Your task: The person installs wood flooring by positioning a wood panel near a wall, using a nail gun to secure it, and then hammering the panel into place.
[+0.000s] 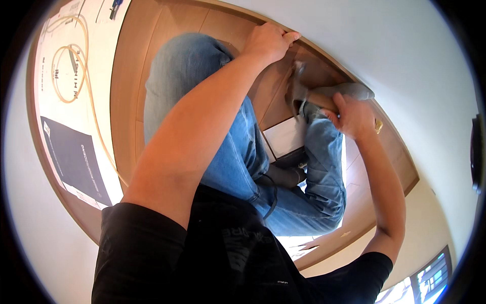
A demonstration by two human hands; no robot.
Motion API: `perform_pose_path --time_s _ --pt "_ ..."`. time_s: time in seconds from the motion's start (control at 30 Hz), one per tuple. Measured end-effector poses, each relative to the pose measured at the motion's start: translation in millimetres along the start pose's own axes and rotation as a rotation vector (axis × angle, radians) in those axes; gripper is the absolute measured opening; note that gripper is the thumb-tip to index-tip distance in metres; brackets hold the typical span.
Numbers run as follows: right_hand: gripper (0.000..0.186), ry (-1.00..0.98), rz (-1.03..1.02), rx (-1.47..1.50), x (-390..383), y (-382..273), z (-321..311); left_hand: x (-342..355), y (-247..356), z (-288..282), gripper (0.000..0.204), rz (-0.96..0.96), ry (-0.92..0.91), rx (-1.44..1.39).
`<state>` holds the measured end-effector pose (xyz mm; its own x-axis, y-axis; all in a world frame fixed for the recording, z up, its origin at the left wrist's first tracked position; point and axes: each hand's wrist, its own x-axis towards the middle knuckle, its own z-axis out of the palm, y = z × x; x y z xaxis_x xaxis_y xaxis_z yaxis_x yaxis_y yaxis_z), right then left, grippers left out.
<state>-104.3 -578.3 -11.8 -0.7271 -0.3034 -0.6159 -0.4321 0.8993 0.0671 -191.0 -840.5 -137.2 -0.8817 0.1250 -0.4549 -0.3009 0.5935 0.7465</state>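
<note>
My left hand (269, 41) rests at the top of the view with its fingers curled on the wooden baseboard strip (317, 51) along the white wall. My right hand (354, 115) grips the wooden handle of a hammer (323, 100), whose metal head is blurred by motion a little below and right of my left hand, over the wooden floor (273, 96). My legs in blue jeans (319, 187) are folded on the floor. A pale rectangular piece (283, 136) lies between them, partly hidden.
A white printed cardboard sheet (76, 152) lies at left with a coiled cream hose (86, 76) and a small blue tool (115, 7) on it. White walls (415, 61) curve around me. A dark object (476, 152) is at the right rim and a window (430, 273) at lower right.
</note>
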Motion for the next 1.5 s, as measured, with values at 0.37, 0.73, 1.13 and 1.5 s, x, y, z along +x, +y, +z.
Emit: perform_pose_path --time_s 0.37,0.73,1.13,1.5 --pt "0.048 -0.006 -0.146 -0.004 -11 -10 7 -2 2 -2 0.051 -0.054 -0.03 -0.044" --pt "0.051 -0.033 -0.022 -0.047 4 2 -8 -4 -1 2 0.054 0.004 0.048 -0.039" --pt "0.049 -0.122 -0.463 -0.055 1 -12 3 -3 -1 3 0.054 0.018 0.049 -0.022" --pt "0.051 -0.083 0.068 -0.048 9 -1 -11 -1 1 1 0.05 0.023 0.02 0.016"
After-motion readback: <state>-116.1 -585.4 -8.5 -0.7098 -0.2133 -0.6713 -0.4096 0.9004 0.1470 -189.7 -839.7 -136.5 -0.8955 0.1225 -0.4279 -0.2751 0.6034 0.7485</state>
